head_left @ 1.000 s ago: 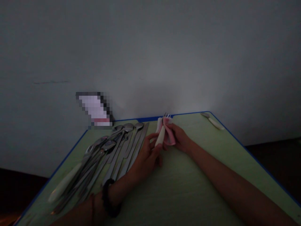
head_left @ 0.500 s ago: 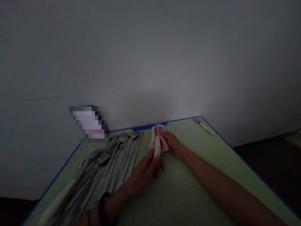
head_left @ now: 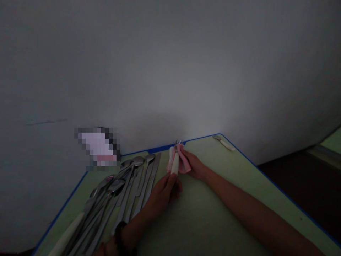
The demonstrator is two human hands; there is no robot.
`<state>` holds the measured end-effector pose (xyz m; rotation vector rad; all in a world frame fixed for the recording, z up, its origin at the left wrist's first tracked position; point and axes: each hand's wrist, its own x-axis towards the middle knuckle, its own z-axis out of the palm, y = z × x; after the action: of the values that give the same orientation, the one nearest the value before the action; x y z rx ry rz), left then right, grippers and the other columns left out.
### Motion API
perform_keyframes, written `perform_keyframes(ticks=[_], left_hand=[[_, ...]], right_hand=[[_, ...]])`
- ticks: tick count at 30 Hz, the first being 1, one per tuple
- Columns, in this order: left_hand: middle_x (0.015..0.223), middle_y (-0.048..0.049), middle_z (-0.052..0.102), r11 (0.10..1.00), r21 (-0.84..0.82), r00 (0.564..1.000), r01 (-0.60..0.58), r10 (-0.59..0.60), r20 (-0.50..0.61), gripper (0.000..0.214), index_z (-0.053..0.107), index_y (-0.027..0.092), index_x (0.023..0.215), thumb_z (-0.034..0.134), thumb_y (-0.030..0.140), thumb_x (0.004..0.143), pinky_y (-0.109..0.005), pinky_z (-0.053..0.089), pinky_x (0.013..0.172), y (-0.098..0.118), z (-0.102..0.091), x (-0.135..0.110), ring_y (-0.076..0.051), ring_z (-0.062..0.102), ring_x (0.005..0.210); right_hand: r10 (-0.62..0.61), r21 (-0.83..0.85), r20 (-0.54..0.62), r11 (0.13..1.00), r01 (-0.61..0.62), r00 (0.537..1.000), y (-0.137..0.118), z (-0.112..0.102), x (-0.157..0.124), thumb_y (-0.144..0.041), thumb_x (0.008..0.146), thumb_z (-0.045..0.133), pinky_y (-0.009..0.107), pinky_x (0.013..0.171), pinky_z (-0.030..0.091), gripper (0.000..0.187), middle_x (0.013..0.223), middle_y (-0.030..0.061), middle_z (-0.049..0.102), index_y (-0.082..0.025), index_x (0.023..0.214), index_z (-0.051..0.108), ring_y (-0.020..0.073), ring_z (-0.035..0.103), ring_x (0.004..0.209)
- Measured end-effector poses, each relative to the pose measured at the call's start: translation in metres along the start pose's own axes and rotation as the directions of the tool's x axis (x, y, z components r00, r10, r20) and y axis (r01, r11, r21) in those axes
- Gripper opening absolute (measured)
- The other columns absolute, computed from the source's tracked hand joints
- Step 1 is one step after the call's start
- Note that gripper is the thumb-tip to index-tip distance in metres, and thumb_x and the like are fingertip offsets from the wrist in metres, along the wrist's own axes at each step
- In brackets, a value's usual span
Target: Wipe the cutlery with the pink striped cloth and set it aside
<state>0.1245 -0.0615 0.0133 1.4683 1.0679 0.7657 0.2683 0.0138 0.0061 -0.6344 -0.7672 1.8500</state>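
Observation:
A fork with a white handle point(head_left: 174, 165) points away from me, its metal tines just showing at the far end. My left hand point(head_left: 163, 188) is closed round the lower end of that handle. A pink and white cloth point(head_left: 184, 164) is in the closed fingers of my right hand point(head_left: 195, 165), beside the fork's neck. To the left of my left hand lie several metal spoons point(head_left: 137, 161) and long flat-handled pieces, some of them overlapping. One white handle point(head_left: 69, 231) lies at the near left of this pile.
The green table point(head_left: 213, 192) has a blue edge and stands against a grey wall point(head_left: 170, 71). At the far right corner lies a white-handled utensil point(head_left: 225, 143) with a metal head. A blurred-out rectangular object point(head_left: 98, 146) leans at the back left.
The cloth has opened away from the fork, baring more of its neck and tines. My left hand has shifted slightly left, and the view has turned a little.

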Motion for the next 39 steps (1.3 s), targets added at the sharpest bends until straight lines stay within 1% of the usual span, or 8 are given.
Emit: perform_keyframes(ticks=[6,9,15,19,24,28,34,39], left_hand=[[0.057,0.0009,0.054,0.983,0.182,1.000,-0.016,0.013,0.021,0.044,0.056,0.015,0.074,0.037,0.052,0.089,-0.022,0.036,0.048,0.011,0.001,-0.003,-0.011,0.048,0.048],[0.059,0.0005,0.055,0.977,0.209,0.999,-0.038,0.032,0.033,0.044,0.058,0.016,0.074,0.036,0.050,0.090,-0.022,0.037,0.051,0.012,0.001,-0.004,-0.011,0.049,0.051],[0.060,0.0002,0.056,0.974,0.218,0.996,-0.068,0.055,0.068,0.041,0.058,0.016,0.078,0.036,0.048,0.090,-0.023,0.038,0.053,0.008,0.000,-0.004,-0.012,0.051,0.054],[0.062,-0.0004,0.057,0.972,0.222,0.996,-0.073,0.060,0.064,0.041,0.058,0.016,0.077,0.035,0.047,0.091,-0.023,0.039,0.055,0.008,0.001,-0.004,-0.012,0.051,0.055],[0.063,0.0000,0.055,0.967,0.243,0.995,-0.079,0.062,0.074,0.042,0.057,0.016,0.077,0.033,0.046,0.092,-0.023,0.039,0.056,0.009,0.000,-0.004,-0.012,0.051,0.057],[0.060,0.0006,0.054,0.968,0.242,0.996,-0.069,0.051,0.079,0.042,0.058,0.016,0.077,0.033,0.046,0.093,-0.022,0.038,0.054,0.009,-0.001,-0.005,-0.011,0.050,0.056],[0.060,0.0002,0.054,0.973,0.221,0.995,-0.068,0.052,0.080,0.042,0.058,0.016,0.077,0.033,0.045,0.093,-0.021,0.038,0.053,0.009,0.001,-0.005,-0.011,0.050,0.056],[0.060,0.0007,0.054,0.989,0.142,0.998,-0.047,0.041,0.044,0.039,0.055,0.016,0.077,0.035,0.047,0.092,-0.020,0.037,0.048,0.006,0.002,-0.004,-0.010,0.049,0.051]], right_hand=[[0.009,-0.003,-0.052,1.000,-0.009,0.999,-0.002,0.001,-0.001,-0.055,0.075,0.060,0.028,0.068,0.047,0.041,0.068,0.0013,0.063,-0.015,0.085,0.062,0.0139,0.059,0.064],[0.020,-0.012,-0.043,1.000,-0.021,0.999,-0.002,0.002,-0.001,-0.055,0.076,0.058,0.030,0.071,0.047,0.042,0.069,0.0018,0.063,-0.015,0.087,0.062,0.0144,0.058,0.065],[0.033,0.001,-0.053,0.999,-0.033,0.998,-0.004,0.005,-0.002,-0.052,0.080,0.055,0.031,0.072,0.048,0.039,0.069,0.0016,0.063,-0.015,0.089,0.062,0.0143,0.057,0.065],[0.021,-0.003,-0.052,1.000,-0.021,0.998,-0.004,0.004,-0.002,-0.052,0.078,0.058,0.030,0.071,0.047,0.038,0.068,0.0011,0.062,-0.015,0.088,0.062,0.0141,0.057,0.065],[0.047,-0.015,-0.017,0.999,-0.047,0.999,-0.002,0.001,0.001,-0.052,0.078,0.057,0.030,0.071,0.048,0.039,0.070,0.0015,0.063,-0.015,0.089,0.062,0.0140,0.057,0.065],[0.046,-0.034,-0.034,0.998,-0.048,0.998,-0.001,0.001,0.002,-0.053,0.078,0.057,0.029,0.070,0.047,0.040,0.072,0.0024,0.063,-0.015,0.088,0.062,0.0142,0.058,0.067],[0.037,-0.063,-0.023,0.997,-0.038,0.999,-0.003,0.003,-0.002,-0.053,0.078,0.057,0.028,0.067,0.047,0.040,0.072,0.0027,0.064,-0.015,0.085,0.063,0.0137,0.057,0.065],[0.033,-0.067,-0.044,0.997,-0.036,0.998,-0.002,0.002,0.000,-0.054,0.075,0.060,0.028,0.066,0.046,0.041,0.072,0.0026,0.065,-0.015,0.087,0.063,0.0138,0.058,0.065]])
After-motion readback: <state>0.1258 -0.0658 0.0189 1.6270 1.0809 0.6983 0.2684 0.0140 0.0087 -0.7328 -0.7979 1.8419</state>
